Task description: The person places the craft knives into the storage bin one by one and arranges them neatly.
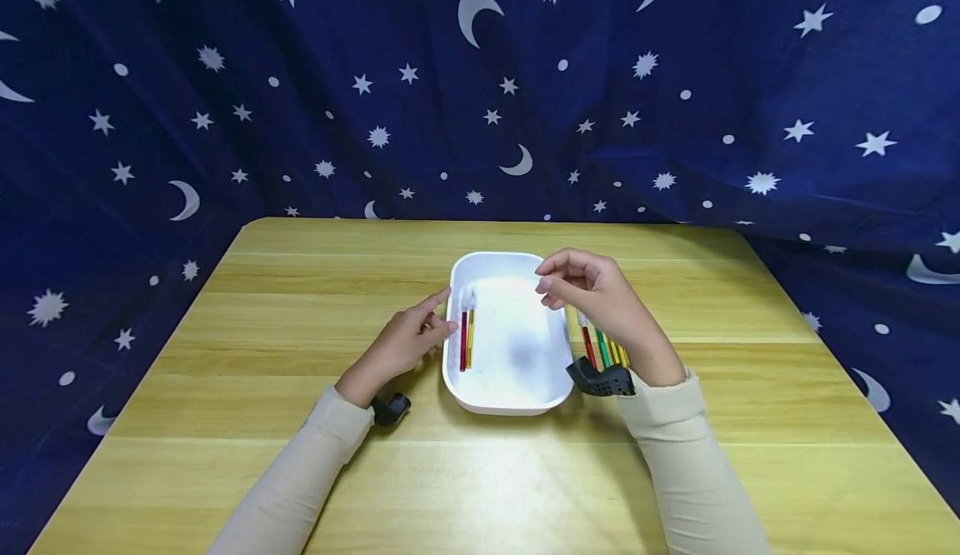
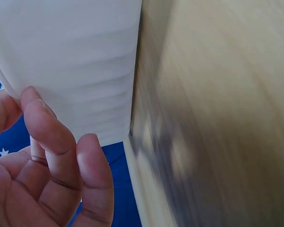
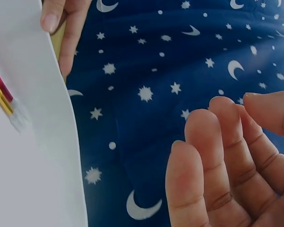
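A white plastic tray (image 1: 517, 409) stands on the table. My left hand (image 1: 401, 342) holds its left rim, thumb over the edge and fingers along the outer wall; the left wrist view shows those fingers (image 2: 47, 127) at the wall. Inside, near that side, lie a slim red pen-like stick (image 1: 463, 342) and a gold one (image 1: 471, 342), both with pale see-through ends. Above the tray's right rim hovers my right hand (image 1: 592, 288), fingers loosely bent and nothing between them. Under its wrist, another red stick (image 1: 588, 347), a green one (image 1: 602, 348) and several gold ones (image 1: 617, 352) are partly hidden.
The wooden table (image 1: 300, 288) extends to both sides of the tray. Behind it hangs a dark blue curtain (image 1: 420, 155) with white moons and stars. Each wrist wears a black camera mount, the right one (image 1: 602, 377) close beside the tray's rim.
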`<state>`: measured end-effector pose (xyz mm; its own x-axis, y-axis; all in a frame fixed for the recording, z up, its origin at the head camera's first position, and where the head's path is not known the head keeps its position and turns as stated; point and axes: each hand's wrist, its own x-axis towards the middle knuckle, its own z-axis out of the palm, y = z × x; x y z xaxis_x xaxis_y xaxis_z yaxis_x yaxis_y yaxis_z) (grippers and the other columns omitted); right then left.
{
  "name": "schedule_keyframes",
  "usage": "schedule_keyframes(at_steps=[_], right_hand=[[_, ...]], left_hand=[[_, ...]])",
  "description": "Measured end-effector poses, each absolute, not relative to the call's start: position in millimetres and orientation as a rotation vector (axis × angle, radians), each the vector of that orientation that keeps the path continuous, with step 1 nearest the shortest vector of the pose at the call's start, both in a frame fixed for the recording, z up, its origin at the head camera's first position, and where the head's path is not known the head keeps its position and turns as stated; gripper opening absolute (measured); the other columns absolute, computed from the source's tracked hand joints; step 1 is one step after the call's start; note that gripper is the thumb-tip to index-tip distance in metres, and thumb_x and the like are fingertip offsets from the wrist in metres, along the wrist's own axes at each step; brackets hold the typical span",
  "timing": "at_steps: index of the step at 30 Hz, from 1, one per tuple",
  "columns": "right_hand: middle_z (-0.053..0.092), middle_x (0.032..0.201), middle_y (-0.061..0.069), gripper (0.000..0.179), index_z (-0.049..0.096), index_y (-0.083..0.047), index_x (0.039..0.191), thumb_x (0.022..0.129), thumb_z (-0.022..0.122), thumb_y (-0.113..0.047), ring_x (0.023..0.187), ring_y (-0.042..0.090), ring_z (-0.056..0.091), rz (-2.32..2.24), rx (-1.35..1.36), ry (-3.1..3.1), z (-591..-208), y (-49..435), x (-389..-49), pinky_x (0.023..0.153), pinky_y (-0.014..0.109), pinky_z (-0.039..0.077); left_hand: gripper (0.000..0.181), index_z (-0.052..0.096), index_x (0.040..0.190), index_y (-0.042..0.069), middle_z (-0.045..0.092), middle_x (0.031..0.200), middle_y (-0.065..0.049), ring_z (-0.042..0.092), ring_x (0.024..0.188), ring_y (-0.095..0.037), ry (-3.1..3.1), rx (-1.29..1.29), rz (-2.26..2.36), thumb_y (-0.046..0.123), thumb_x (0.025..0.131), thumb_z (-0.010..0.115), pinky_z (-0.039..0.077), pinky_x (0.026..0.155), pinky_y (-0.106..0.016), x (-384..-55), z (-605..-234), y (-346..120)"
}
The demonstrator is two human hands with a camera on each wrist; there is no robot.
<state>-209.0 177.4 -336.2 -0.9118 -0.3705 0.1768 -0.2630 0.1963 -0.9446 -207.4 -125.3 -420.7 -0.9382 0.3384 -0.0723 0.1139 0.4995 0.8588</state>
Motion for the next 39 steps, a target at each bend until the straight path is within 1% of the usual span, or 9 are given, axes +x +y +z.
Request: schedule_keyframes(at_steps=[4,10,13,17,23,29,32,39], right_hand=[[0.072,0.097,0.007,0.015,0.067,0.012,0.115,0.106,0.064,0.001,0.084,0.018,0.074,-1.866,-0.627,2.383,-336.0,187.0,-207.4,0.078,0.027,0.062],[0.075,0.094,0.003,0.007,0.071,0.003,0.109,0.106,0.064,0.002,0.08,0.016,0.073,-1.934,-0.649,2.379,-336.6,200.0,-206.3,0.075,0.027,0.062],[0.076,0.094,0.004,0.009,0.072,-0.001,0.108,0.106,0.063,0.002,0.08,0.017,0.073,-1.947,-0.661,2.377,-336.2,205.3,-206.3,0.075,0.027,0.062],[0.077,0.096,0.003,0.011,0.073,-0.003,0.109,0.106,0.063,0.002,0.081,0.017,0.073,-1.939,-0.659,2.388,-336.0,212.7,-206.8,0.075,0.027,0.062],[0.076,0.096,0.001,0.013,0.073,-0.008,0.109,0.106,0.064,0.0,0.082,0.018,0.073,-1.918,-0.624,2.386,-338.6,227.2,-209.0,0.075,0.027,0.062],[0.076,0.098,0.001,0.011,0.071,-0.007,0.112,0.107,0.065,-0.001,0.084,0.016,0.074,-1.851,-0.588,2.38,-341.4,241.4,-211.2,0.077,0.027,0.062],[0.075,0.1,0.0,0.01,0.07,-0.005,0.114,0.106,0.065,0.0,0.087,0.015,0.074,-1.819,-0.567,2.382,-343.1,248.5,-212.0,0.078,0.027,0.063],[0.076,0.102,0.0,0.016,0.07,-0.008,0.116,0.105,0.065,0.003,0.091,0.013,0.075,-1.841,-0.508,2.339,-349.9,264.8,-216.6,0.08,0.027,0.063]], left_hand=[[0.067,0.033,0.171,0.009,0.067,0.096,-0.008,0.061,0.076,-0.025,2.523,0.399,1.409,0.025,0.112,0.063,0.049,0.06,-0.031,-207.3,-421.0,-126.0],[0.067,0.034,0.17,0.007,0.066,0.095,-0.008,0.061,0.074,-0.021,2.536,0.411,1.41,0.023,0.112,0.063,0.049,0.061,-0.03,-207.7,-421.0,-126.7],[0.066,0.035,0.17,0.006,0.067,0.094,-0.008,0.061,0.074,-0.02,2.54,0.412,1.416,0.022,0.112,0.064,0.05,0.062,-0.031,-207.5,-420.7,-127.0],[0.066,0.035,0.169,0.006,0.067,0.094,-0.008,0.061,0.074,-0.019,2.539,0.417,1.421,0.022,0.112,0.063,0.05,0.062,-0.031,-207.4,-420.6,-127.3],[0.066,0.035,0.169,0.006,0.067,0.094,-0.008,0.062,0.074,-0.022,2.53,0.416,1.426,0.022,0.112,0.063,0.05,0.061,-0.032,-207.0,-421.2,-126.4],[0.066,0.035,0.169,0.005,0.067,0.094,-0.008,0.062,0.075,-0.024,2.517,0.403,1.432,0.022,0.112,0.063,0.05,0.06,-0.032,-206.7,-422.2,-125.5],[0.066,0.035,0.169,0.006,0.067,0.094,-0.008,0.062,0.076,-0.024,2.512,0.383,1.433,0.021,0.112,0.063,0.05,0.06,-0.031,-206.2,-422.0,-124.8],[0.066,0.033,0.17,0.006,0.066,0.094,-0.008,0.062,0.076,-0.024,2.512,0.392,1.423,0.022,0.113,0.062,0.049,0.06,-0.03,-205.9,-420.6,-124.1]])
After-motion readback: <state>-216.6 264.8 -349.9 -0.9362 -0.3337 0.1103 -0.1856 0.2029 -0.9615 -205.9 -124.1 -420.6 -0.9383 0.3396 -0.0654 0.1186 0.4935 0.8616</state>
